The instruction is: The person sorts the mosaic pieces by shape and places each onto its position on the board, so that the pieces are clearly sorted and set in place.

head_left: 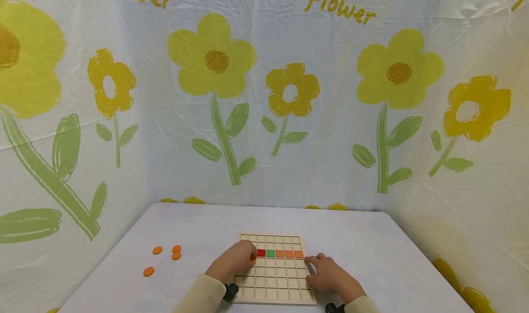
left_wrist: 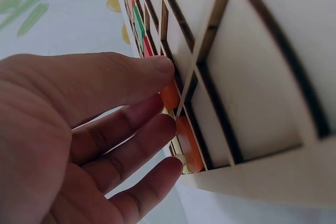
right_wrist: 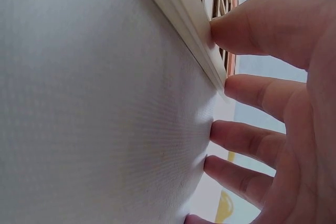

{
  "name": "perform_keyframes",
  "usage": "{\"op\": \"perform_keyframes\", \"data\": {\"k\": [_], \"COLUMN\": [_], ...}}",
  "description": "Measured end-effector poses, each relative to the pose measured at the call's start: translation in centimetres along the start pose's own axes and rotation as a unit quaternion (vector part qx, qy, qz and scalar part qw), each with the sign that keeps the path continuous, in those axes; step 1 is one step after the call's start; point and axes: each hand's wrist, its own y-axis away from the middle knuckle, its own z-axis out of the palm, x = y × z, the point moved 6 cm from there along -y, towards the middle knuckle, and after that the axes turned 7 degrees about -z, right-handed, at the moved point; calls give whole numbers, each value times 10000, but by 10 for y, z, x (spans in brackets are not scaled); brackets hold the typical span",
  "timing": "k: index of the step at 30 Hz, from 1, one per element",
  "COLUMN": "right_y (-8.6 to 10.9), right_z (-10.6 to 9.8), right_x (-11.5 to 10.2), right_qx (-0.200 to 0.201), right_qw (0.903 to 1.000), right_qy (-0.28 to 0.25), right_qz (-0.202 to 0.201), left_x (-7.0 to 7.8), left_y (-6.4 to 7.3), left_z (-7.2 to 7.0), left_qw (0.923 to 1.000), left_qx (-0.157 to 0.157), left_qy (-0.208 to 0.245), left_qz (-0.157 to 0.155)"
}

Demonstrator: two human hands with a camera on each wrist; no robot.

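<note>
A wooden grid board lies on the table, with red, green and several lighter orange squares along one row. My left hand reaches over the board's left side. Its thumb and forefinger pinch an orange disc at a cell; the disc's full outline is hidden. Beside it, another orange piece sits in a cell near the board's edge, partly behind the fingertips. My right hand has its fingers spread, with thumb and forefinger touching the board's right edge.
Several loose orange discs lie on the white table left of the board, two of them touching. A flower-printed cloth hangs behind and along both sides of the table.
</note>
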Motion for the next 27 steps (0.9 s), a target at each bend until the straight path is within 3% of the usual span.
{"op": "perform_keyframes", "data": {"k": [7, 14, 27], "right_y": [-2, -1, -3], "right_z": [1, 0, 3], "right_x": [0, 1, 4], "right_qx": [-11, 3, -20], "right_qw": [10000, 10000, 10000], "right_qy": [5, -30, -34], "right_qz": [8, -1, -15], "left_x": [-6, -10, -35], "left_y": [-2, 0, 13], "left_z": [3, 1, -11], "left_qw": [9997, 9999, 9968], "left_qx": [-146, -58, 50], "left_qy": [48, 49, 206], "left_qz": [-172, -96, -765]}}
